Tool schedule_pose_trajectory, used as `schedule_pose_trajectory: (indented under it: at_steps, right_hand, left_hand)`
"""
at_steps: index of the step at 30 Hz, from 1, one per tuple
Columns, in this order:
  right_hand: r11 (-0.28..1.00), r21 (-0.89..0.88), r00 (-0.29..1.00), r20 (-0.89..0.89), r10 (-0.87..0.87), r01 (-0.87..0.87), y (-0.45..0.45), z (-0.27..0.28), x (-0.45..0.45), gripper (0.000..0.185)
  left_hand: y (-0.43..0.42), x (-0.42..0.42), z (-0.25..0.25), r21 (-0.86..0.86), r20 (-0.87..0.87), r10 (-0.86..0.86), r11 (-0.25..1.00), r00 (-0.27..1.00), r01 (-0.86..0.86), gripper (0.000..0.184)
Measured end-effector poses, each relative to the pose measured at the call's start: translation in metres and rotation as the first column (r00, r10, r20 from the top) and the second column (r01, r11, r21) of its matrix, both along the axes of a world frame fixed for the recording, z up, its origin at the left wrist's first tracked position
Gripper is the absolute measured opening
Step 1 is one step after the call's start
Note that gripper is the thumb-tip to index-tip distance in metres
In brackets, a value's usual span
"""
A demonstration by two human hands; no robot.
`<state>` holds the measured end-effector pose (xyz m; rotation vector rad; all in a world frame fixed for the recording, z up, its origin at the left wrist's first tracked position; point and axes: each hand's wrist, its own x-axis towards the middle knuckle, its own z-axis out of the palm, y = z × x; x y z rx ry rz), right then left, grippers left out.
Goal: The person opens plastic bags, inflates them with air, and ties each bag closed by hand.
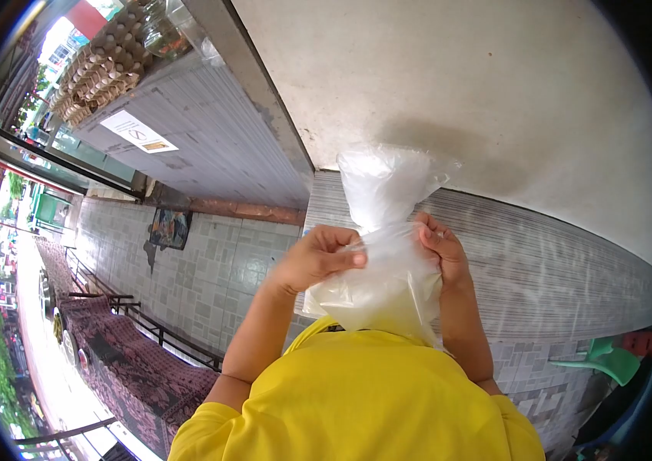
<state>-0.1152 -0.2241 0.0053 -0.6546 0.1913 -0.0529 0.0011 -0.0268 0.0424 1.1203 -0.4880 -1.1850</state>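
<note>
A clear plastic bag (pixel 376 296) hangs between my two hands, close in front of the yellow shirt. My left hand (pixel 326 260) is closed, thumb and fingers pinching the bag's left edge near its top. At the opposite edge, my right hand (pixel 445 247) grips the plastic with curled fingers. The bag looks cloudy, and I cannot tell whether anything is inside. Just beyond it, more bunched clear plastic (pixel 383 180) spreads against the pale wall; whether it joins the held bag is unclear.
A grey streaked tabletop (pixel 541 265) runs along the pale wall (pixel 449 77). Stacked egg trays (pixel 103 69) stand on a grey counter (pixel 218 115) at upper left. A patterned cloth (pixel 126 346) hangs over a rail at left. A green plastic object (pixel 610 361) is at lower right.
</note>
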Motion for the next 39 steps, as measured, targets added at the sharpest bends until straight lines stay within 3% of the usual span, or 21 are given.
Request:
schedule_pose_trajectory:
  at_steps: [2,4,6,7,10,11,12,14,16,17,19,20,22,25,28,34,37,39]
  right_hand:
    - [0.992,-0.109,0.998,-0.018,0.055,-0.056,-0.011,-0.003,-0.004,0.022]
    - [0.965,-0.237,0.993,0.0,0.117,-0.114,-0.019,-0.009,-0.007,0.022]
    - [0.967,-0.253,0.999,0.011,0.041,-0.037,-0.026,-0.017,-0.006,0.018]
    - [0.965,-0.261,1.0,0.016,0.001,0.004,-0.028,-0.019,-0.005,0.018]
    - [0.927,-0.13,0.926,-0.099,-0.365,0.352,-0.028,0.003,0.0,0.02]
    - [0.931,-0.104,0.936,-0.002,-0.352,0.35,-0.037,0.001,0.005,0.02]
    - [0.915,-0.096,0.916,-0.06,-0.397,0.391,-0.039,0.006,0.014,0.02]
    - [0.875,-0.088,0.857,-0.178,-0.484,0.476,-0.044,0.02,0.034,0.019]
    - [0.943,-0.033,0.9,-0.289,-0.327,0.332,-0.073,-0.018,0.057,0.017]
    - [0.966,0.002,0.91,-0.337,-0.242,0.258,-0.082,-0.044,0.067,0.016]
    - [0.96,-0.201,0.891,-0.373,-0.26,0.196,-0.08,-0.089,0.077,0.016]
    - [0.961,-0.209,0.862,-0.436,-0.257,0.181,-0.074,-0.102,0.078,0.017]
    - [0.958,-0.239,0.802,-0.535,-0.265,0.157,-0.064,-0.126,0.082,0.018]
    - [0.939,-0.305,0.76,-0.569,-0.315,0.161,-0.063,-0.143,0.094,0.017]
    - [0.914,-0.366,0.742,-0.561,-0.366,0.174,-0.071,-0.151,0.099,0.017]
    - [0.86,-0.474,0.698,-0.552,-0.457,0.188,-0.068,-0.153,0.095,0.016]
    - [0.829,-0.521,0.669,-0.544,-0.505,0.202,-0.059,-0.138,0.079,0.015]
    - [0.838,-0.502,0.69,-0.531,-0.493,0.213,-0.052,-0.123,0.061,0.015]
  left_hand:
    - [0.013,0.021,-0.014,-0.223,-0.123,-0.073,0.974,0.99,0.044,0.018]
    - [0.011,0.022,-0.016,-0.454,-0.268,-0.026,0.885,0.963,-0.103,0.024]
    - [0.001,0.022,-0.019,-0.624,-0.348,-0.073,0.762,0.935,-0.173,0.028]
    - [-0.003,0.022,-0.018,-0.615,-0.36,-0.08,0.77,0.93,-0.171,0.031]
    - [-0.02,0.026,-0.003,-0.61,-0.34,-0.128,0.784,0.932,-0.115,0.047]
    - [-0.027,0.035,-0.004,-0.621,-0.299,-0.162,0.781,0.94,-0.063,0.051]
    - [-0.033,0.042,-0.006,-0.63,-0.257,-0.196,0.777,0.946,-0.01,0.056]
    - [-0.05,0.043,-0.011,-0.435,-0.218,0.161,0.867,0.963,-0.243,0.044]
    - [-0.065,0.049,-0.025,-0.362,-0.125,0.319,0.867,0.94,-0.342,0.035]
    - [-0.071,0.059,-0.048,-0.387,-0.082,0.311,0.866,0.947,-0.318,0.032]
    - [-0.078,0.071,-0.104,-0.311,-0.403,0.275,0.856,0.873,-0.413,0.026]
    - [-0.076,0.07,-0.138,-0.169,-0.712,0.237,0.856,0.661,-0.488,0.025]
    - [-0.067,0.068,-0.205,-0.236,-0.728,0.123,0.878,0.674,-0.416,0.03]
    - [-0.08,0.046,-0.173,0.107,-0.639,0.441,0.863,0.63,-0.495,0.03]
    - [-0.081,0.057,-0.175,0.058,-0.639,0.385,0.888,0.666,-0.456,0.033]
    - [-0.085,0.056,-0.205,0.121,-0.575,0.523,0.815,0.629,-0.567,0.032]
    - [-0.08,0.06,-0.201,0.211,-0.438,0.587,0.803,0.681,-0.557,0.025]
    - [-0.065,0.055,-0.177,0.444,-0.157,0.668,0.706,0.728,-0.552,0.022]
